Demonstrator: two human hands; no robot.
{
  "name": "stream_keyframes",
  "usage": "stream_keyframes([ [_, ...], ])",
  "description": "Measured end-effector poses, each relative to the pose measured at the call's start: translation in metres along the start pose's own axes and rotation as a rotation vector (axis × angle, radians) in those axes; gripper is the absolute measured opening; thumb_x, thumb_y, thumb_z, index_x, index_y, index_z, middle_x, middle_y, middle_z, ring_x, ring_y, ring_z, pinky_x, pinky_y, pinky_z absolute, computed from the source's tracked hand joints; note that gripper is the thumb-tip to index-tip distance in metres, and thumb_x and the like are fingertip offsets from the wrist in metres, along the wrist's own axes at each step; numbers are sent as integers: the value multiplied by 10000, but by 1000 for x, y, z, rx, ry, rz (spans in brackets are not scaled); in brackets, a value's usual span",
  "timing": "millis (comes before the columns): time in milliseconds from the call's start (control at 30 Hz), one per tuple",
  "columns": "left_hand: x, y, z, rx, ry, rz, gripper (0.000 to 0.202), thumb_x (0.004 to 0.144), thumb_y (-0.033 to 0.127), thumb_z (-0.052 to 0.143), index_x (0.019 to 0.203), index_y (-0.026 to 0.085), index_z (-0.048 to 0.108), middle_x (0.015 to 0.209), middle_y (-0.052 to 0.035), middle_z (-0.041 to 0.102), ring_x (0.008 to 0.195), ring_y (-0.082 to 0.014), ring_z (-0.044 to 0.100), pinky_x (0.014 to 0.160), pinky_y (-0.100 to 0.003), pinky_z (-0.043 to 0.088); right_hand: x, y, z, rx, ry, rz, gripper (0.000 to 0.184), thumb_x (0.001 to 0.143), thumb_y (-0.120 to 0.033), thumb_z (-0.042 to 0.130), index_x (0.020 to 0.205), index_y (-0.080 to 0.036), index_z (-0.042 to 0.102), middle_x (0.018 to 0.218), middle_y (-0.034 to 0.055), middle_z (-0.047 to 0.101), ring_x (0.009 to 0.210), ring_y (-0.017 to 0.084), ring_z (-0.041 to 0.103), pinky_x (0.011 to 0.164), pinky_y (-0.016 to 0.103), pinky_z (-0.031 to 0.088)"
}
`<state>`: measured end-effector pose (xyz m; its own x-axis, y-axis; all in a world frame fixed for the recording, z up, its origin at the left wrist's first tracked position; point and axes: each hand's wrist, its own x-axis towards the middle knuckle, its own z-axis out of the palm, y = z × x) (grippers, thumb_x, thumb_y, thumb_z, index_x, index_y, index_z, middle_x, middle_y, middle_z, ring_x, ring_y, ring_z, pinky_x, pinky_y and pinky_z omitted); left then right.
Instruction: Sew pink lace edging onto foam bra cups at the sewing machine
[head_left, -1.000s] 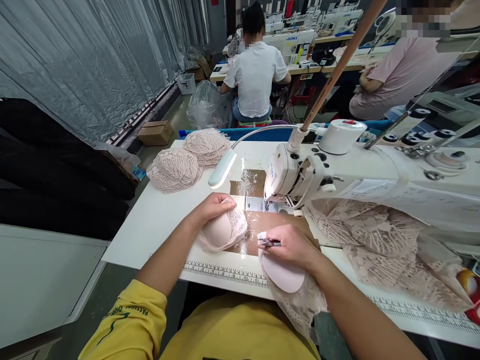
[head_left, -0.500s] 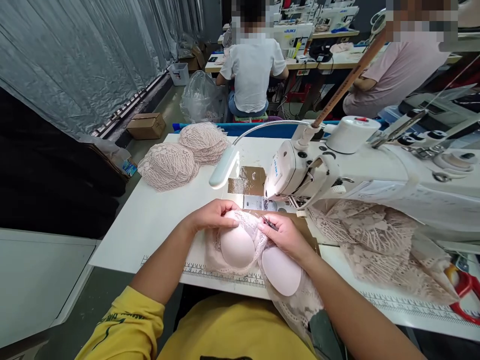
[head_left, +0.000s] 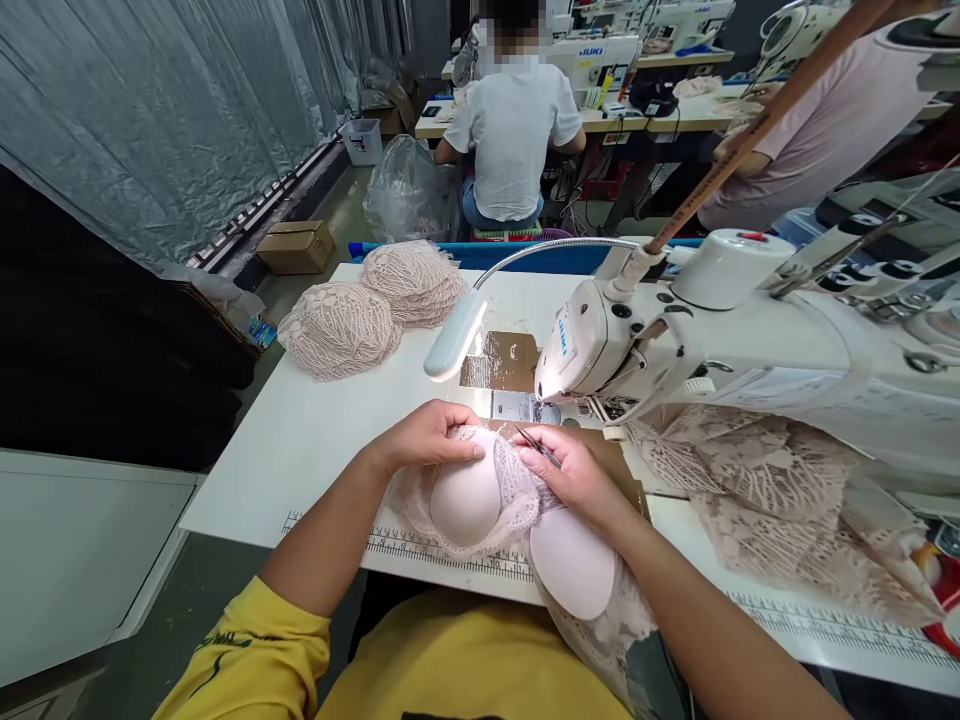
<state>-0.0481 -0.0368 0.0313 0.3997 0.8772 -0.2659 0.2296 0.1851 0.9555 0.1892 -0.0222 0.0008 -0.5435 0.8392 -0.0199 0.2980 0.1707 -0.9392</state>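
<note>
My left hand [head_left: 429, 438] curls over the top of a pale pink padded cup [head_left: 465, 503] wrapped in beige lace, gripping it on the white sewing table [head_left: 315, 440]. My right hand [head_left: 571, 477] pinches the lace edge beside that cup and also holds small metal thread snips [head_left: 537, 446]. A second padded cup [head_left: 573, 562] lies under my right wrist at the table's front edge. Both hands sit just in front of the sewing machine's needle area [head_left: 555, 400].
A white sewing machine [head_left: 750, 340] fills the right side, with a gooseneck lamp [head_left: 456, 336] over the plate. Two stacks of lace cups [head_left: 341, 328] sit at the far left. A lace pile [head_left: 765, 490] lies under the machine arm. Other people sew at tables behind.
My left hand turned the cup so its smooth padded side faces up. My right hand moved from the near cup up to the lace edge beside the left hand.
</note>
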Motion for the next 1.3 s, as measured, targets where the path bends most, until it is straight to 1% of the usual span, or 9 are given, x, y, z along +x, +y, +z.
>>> stream_keyframes([
  [67, 2, 2, 8, 33, -4, 27, 213, 726, 320, 705, 827, 142, 645, 785, -10, 594, 727, -136, 530, 628, -212, 401, 1, 1, 2, 31, 9, -14, 322, 837, -435, 611, 1052, -196, 613, 1021, 57, 653, 956, 218, 588, 843, 334, 454],
  [267, 10, -2, 23, 23, -60, 97, 233, 753, 337, 696, 831, 131, 620, 759, 2, 538, 690, -105, 460, 601, -198, 349, -1, -2, 3, -43, -38, -34, 265, 892, -419, 524, 793, -189, 610, 732, 7, 602, 693, 163, 542, 639, 284, 432],
  [367, 12, -5, 26, -58, -86, 49, 271, 735, 365, 715, 798, 128, 601, 727, 8, 516, 657, -100, 450, 577, -198, 340, -2, -4, 3, -48, -15, -50, 234, 894, -386, 516, 844, -193, 638, 784, 19, 642, 737, 178, 572, 687, 297, 451],
  [500, 11, -1, 28, -153, -107, -61, 325, 702, 387, 743, 801, 109, 607, 718, -11, 533, 645, -113, 478, 579, -218, 377, -4, -1, 1, 13, 58, -59, 252, 884, -379, 547, 1038, -204, 641, 996, 54, 679, 927, 208, 614, 835, 325, 474],
  [633, 8, 4, 28, -258, -58, -109, 330, 688, 387, 759, 711, 110, 580, 639, 8, 508, 591, -98, 454, 543, -215, 370, -6, 7, -5, 79, 30, -29, 398, 928, -447, 458, 1206, -195, 591, 907, 56, 684, 825, 195, 646, 786, 342, 511],
  [733, 8, 2, 28, -296, -8, -98, 331, 706, 390, 746, 654, 112, 574, 578, 28, 479, 543, -79, 417, 510, -206, 339, -7, 9, -9, 51, 25, -35, 386, 923, -443, 476, 1198, -217, 626, 1002, 69, 700, 929, 219, 650, 845, 370, 510],
  [833, 10, -1, 29, -282, 36, -66, 311, 707, 389, 746, 678, 103, 630, 599, 9, 540, 565, -93, 464, 541, -215, 364, -6, 7, -9, 65, 10, -42, 345, 879, -414, 569, 1170, -244, 645, 1155, 61, 672, 1060, 233, 619, 910, 369, 494],
  [1033, 13, -3, 34, -257, 26, -52, 288, 683, 349, 757, 809, 93, 719, 727, -52, 654, 689, -152, 566, 649, -247, 422, -5, 1, -6, 41, -57, -9, 299, 866, -396, 589, 1104, -223, 640, 1010, 47, 699, 919, 213, 650, 832, 357, 516],
  [1300, 13, -3, 36, -196, -60, -53, 310, 732, 357, 693, 610, 110, 550, 558, 39, 398, 537, -66, 334, 497, -200, 246, -5, -6, -1, 40, -42, -48, 178, 877, -334, 587, 1005, -240, 668, 988, 13, 696, 920, 179, 640, 817, 305, 496],
])
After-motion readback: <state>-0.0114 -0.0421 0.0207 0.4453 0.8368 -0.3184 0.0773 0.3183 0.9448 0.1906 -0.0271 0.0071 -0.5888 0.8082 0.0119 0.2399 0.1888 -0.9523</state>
